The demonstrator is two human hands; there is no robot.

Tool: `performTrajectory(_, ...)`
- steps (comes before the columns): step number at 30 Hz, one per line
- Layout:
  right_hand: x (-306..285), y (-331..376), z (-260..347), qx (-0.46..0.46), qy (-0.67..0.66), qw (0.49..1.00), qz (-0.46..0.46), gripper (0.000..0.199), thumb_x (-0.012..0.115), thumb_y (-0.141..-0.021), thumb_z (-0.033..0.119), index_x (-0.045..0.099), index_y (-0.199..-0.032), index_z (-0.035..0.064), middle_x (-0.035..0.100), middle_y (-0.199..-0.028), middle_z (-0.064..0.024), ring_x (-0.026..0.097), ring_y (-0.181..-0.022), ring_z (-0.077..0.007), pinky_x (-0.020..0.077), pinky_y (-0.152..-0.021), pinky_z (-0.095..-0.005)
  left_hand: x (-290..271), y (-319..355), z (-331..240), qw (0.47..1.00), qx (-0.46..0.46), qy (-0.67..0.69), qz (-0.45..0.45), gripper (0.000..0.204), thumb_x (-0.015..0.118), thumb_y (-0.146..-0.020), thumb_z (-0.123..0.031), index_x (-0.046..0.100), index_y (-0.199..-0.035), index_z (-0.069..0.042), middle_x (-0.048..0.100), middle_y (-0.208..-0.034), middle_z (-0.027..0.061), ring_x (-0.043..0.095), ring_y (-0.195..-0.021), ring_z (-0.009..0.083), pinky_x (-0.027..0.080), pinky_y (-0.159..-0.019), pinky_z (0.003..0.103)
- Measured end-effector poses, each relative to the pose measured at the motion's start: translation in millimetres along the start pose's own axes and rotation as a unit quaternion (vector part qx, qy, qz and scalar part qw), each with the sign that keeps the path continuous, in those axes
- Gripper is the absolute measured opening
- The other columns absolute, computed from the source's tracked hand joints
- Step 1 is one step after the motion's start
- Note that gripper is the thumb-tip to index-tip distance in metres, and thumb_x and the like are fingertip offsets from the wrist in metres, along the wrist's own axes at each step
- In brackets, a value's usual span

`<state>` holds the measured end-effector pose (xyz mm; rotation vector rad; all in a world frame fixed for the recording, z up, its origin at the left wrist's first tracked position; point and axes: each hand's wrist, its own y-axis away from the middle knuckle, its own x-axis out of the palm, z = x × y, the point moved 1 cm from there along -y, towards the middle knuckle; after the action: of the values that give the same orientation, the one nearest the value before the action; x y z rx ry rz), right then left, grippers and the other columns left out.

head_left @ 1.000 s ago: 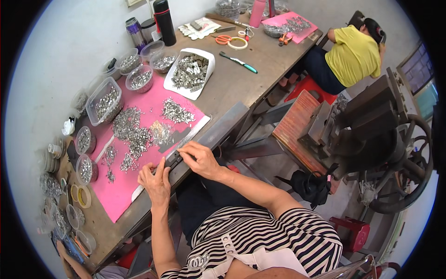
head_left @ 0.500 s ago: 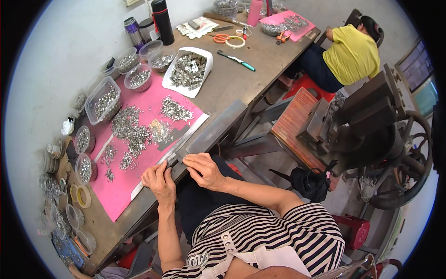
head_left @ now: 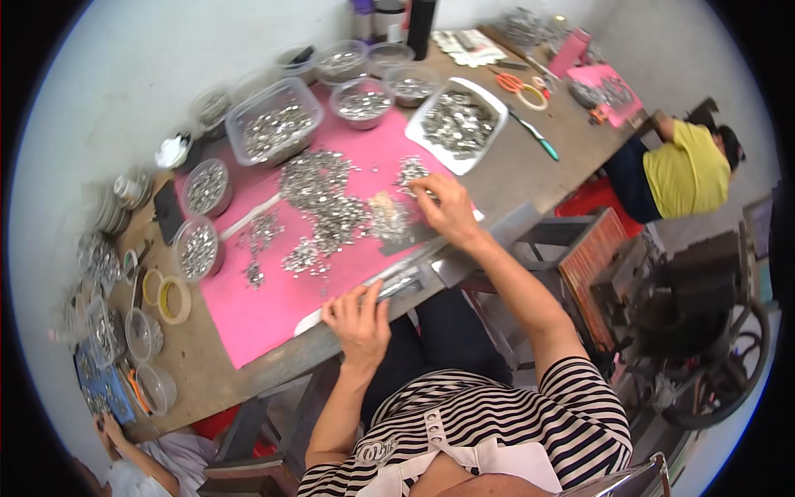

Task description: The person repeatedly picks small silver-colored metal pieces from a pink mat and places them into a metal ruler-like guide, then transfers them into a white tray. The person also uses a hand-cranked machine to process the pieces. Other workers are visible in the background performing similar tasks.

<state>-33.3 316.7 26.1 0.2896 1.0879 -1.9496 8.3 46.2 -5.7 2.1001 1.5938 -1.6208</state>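
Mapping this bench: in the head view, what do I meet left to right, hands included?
Larger tape roll, rectangular clear tub of silvery pieces, left hand, right hand, toothbrush, person in yellow.

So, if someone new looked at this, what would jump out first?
Probably the bright pink sheet in the middle of the workbench, strewn with piles of small silvery metal pieces, with the person's right hand at the pile on its right side. After that, likely the co-worker's yellow shirt at the upper right and the bulky dark handwheel machine below it.
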Motion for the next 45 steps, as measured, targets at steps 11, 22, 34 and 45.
performTrajectory(11,71,-74,-39,-0.044,0.092,0.989,0.105,0.008,0.071,-0.087,0.008,0.074,-0.094,0.005,0.063,-0.092,-0.0132,0.062,-0.093,-0.0334,0.0493,-0.085,-0.0456,-7,-2,1,1.0,-0.007,0.023,0.001,0.038,0.078,-0.086,-0.017,0.073,-0.123,-0.014,0.064,-0.113,0.0046,0.058,-0.107,0.0236,0.032,-0.107,0.051)
performTrajectory(22,31,-46,42,-0.069,-0.014,0.968,0.239,0.005,0.066,-0.084,0.008,0.063,-0.084,0.0046,0.065,-0.08,-0.0112,0.064,-0.083,-0.0321,0.0439,-0.079,-0.0442,-3,-2,0,0.999,-0.015,0.013,-0.032,0.038,0.08,-0.083,-0.016,0.073,-0.121,-0.012,0.064,-0.111,0.006,0.059,-0.106,0.0255,0.034,-0.108,0.049)
performTrajectory(34,30,9,50,-0.153,0.028,0.934,0.32,0.014,0.076,-0.088,0.019,0.069,-0.088,0.0064,0.068,-0.086,-0.0091,0.065,-0.09,-0.0314,0.0444,-0.082,-0.0452,6,2,2,0.997,-0.009,0.021,-0.074,0.059,0.083,-0.085,-0.021,0.06,-0.138,-0.007,0.068,-0.11,0.0046,0.061,-0.107,0.0232,0.033,-0.107,0.048)
performTrajectory(45,30,20,44,-0.228,0.057,0.927,0.294,0.009,0.072,-0.091,0.017,0.072,-0.097,0.0104,0.064,-0.089,-0.008,0.065,-0.09,-0.0287,0.046,-0.079,-0.0437,8,4,4,0.996,0.0,0.023,-0.082,0.062,0.082,-0.086,-0.021,0.057,-0.141,-0.007,0.067,-0.108,0.0047,0.06,-0.105,0.0236,0.034,-0.106,0.048)
